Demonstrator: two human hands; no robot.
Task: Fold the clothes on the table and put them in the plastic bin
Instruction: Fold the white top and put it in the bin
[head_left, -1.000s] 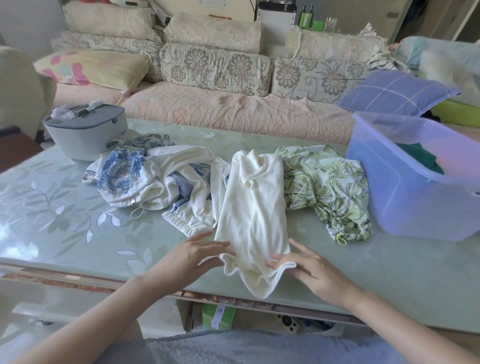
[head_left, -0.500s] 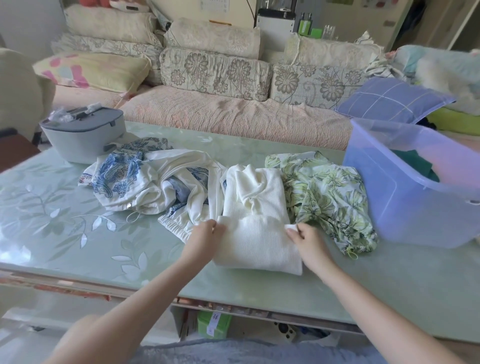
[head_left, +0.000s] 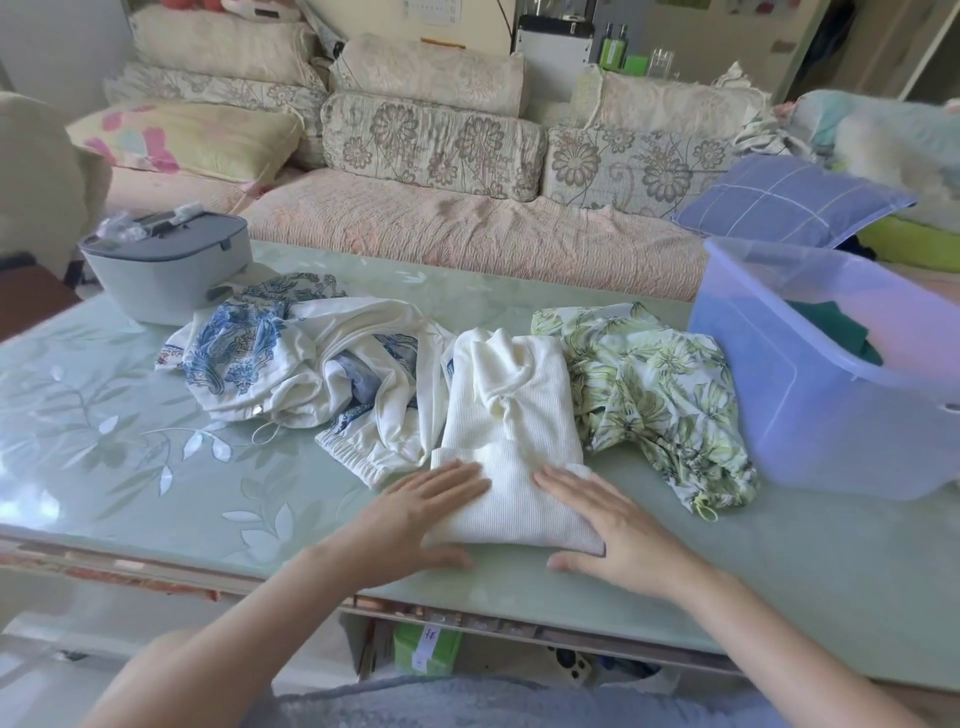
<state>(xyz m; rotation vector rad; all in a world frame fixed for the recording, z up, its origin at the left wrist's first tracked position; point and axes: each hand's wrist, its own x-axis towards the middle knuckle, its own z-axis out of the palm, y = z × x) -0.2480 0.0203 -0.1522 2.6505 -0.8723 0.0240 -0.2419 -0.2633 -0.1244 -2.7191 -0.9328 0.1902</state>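
A pale green glass-topped table (head_left: 104, 441), patterned with white leaves, carries the clothes. At far left, toward the table's back edge, stands a grey lidded case (head_left: 161, 270). Just right of it lies a crumpled white garment with blue print (head_left: 291, 364), unfolded, its elastic hem reaching toward the near edge and its right side touching the next item. The left hand (head_left: 415, 514) lies palm down, fingers straight and together, on the lower left corner of a cream ribbed top (head_left: 511, 431); its thumb rests on the glass along the near fold. The cream ribbed top sits at the centre of the table, folded into a narrow rectangle with its lower part doubled up over the upper part, between the two unfolded garments. The right hand (head_left: 613, 530) mirrors the left: fingers straight and close together, pressing down on the lower right corner of the top, thumb on the glass at the near edge of the fabric. Both hands press flat-palmed, with no finger curled round the cloth. To the right, a green leaf-print garment (head_left: 654, 395) lies crumpled, its left edge touching the top and its right side near the plastic bin (head_left: 810, 415). The bin, translucent and open-topped, stands at the table's right end; a dark green cloth (head_left: 836, 332) lies inside it. Behind the bin, a blue checked pillow (head_left: 784, 200) rests on a floral sofa (head_left: 467, 228).
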